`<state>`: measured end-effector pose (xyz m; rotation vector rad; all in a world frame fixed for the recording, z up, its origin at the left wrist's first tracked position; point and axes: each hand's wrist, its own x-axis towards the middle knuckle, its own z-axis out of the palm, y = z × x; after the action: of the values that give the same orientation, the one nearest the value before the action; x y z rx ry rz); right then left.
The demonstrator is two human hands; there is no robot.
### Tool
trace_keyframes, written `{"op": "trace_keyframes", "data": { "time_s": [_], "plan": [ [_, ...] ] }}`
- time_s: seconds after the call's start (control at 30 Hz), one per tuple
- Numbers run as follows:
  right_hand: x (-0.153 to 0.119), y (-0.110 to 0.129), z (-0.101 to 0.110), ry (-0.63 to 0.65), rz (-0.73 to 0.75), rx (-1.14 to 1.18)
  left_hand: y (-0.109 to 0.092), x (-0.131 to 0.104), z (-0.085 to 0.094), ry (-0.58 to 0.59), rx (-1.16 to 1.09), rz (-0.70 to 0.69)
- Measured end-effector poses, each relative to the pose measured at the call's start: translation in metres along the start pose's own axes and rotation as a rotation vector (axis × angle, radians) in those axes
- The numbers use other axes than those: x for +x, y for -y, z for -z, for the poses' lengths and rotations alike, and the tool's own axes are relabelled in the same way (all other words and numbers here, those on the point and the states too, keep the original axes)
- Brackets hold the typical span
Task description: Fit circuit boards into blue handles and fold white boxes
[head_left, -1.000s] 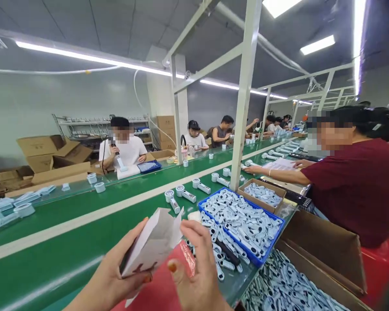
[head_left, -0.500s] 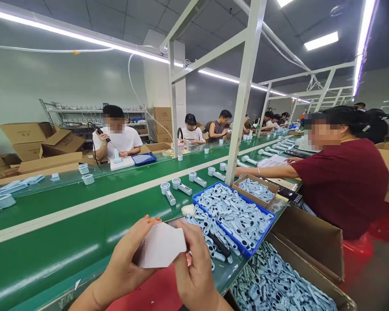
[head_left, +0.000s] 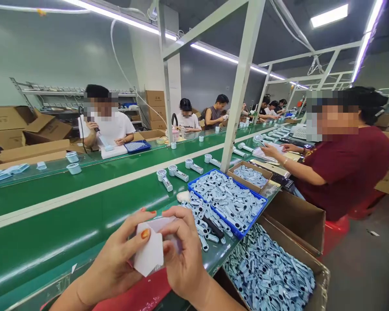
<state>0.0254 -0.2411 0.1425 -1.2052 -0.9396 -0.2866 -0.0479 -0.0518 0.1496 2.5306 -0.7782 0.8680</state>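
Note:
Between my two hands is a piece of folded white paper (head_left: 151, 252), bent so that one flat face points toward me. My left hand (head_left: 123, 250) grips its left side, the thumb pressed on the front face. Curled fingers of my right hand (head_left: 184, 255) hold its right side and partly cover it. Just beyond my right hand lies a pile of light blue plastic parts (head_left: 202, 222), with a black-handled tool (head_left: 213, 228) on top. A blue tray (head_left: 194, 190) full of similar parts stands beside the pile.
Handheld devices (head_left: 164, 180) lie in a row on the green conveyor belt (head_left: 116, 198). A white post (head_left: 243, 86) rises by a small carton (head_left: 268, 175). Below right, a large carton (head_left: 320, 280) holds many parts. A co-worker in dark red (head_left: 350, 160) sits at the right.
Both hands have turned the paper and shifted it slightly left; my left thumb now lies across its front. The co-worker at right has drawn an arm back and holds a device.

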Motion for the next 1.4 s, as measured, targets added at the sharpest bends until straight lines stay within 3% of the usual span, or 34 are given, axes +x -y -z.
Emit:
{"op": "trace_keyframes", "data": {
  "time_s": [0.17,0.27,0.37,0.43,0.53,0.67,0.8,0.9,1.07,1.23,1.4],
  "plan": [
    [-0.003,-0.005,-0.007,-0.012,0.015,-0.014,-0.003,0.001,0.007,-0.034,0.128,0.071],
    [-0.003,-0.01,-0.011,0.0,-0.09,0.166,0.0,0.004,0.012,-0.175,0.087,0.059],
    [-0.001,-0.018,-0.016,0.094,-0.196,0.289,-0.004,0.006,0.019,-0.294,-0.035,0.101],
    [-0.002,-0.022,-0.02,0.12,-0.195,0.294,-0.013,0.007,0.022,-0.257,-0.199,0.182],
    [-0.005,-0.022,-0.024,0.061,-0.054,0.169,-0.032,0.011,0.023,-0.171,-0.595,0.423],
    [-0.012,-0.016,-0.025,0.007,0.056,-0.021,-0.052,0.028,0.02,-0.28,-1.064,0.769],
    [-0.014,-0.016,-0.033,0.034,0.024,-0.04,-0.058,0.034,0.025,-0.329,-1.263,0.917],
    [-0.008,-0.015,-0.043,0.079,0.099,-0.059,-0.06,0.025,0.036,-0.356,-1.241,0.929],
    [0.013,-0.013,-0.059,0.182,0.27,-0.099,-0.063,0.013,0.052,-0.499,-1.083,0.896],
    [0.02,-0.021,-0.068,0.205,0.369,-0.12,-0.061,0.01,0.054,-0.555,-1.007,0.951],
    [0.02,-0.025,-0.072,0.211,0.396,-0.144,-0.056,0.002,0.051,-0.533,-0.96,0.91]
  ]
}}
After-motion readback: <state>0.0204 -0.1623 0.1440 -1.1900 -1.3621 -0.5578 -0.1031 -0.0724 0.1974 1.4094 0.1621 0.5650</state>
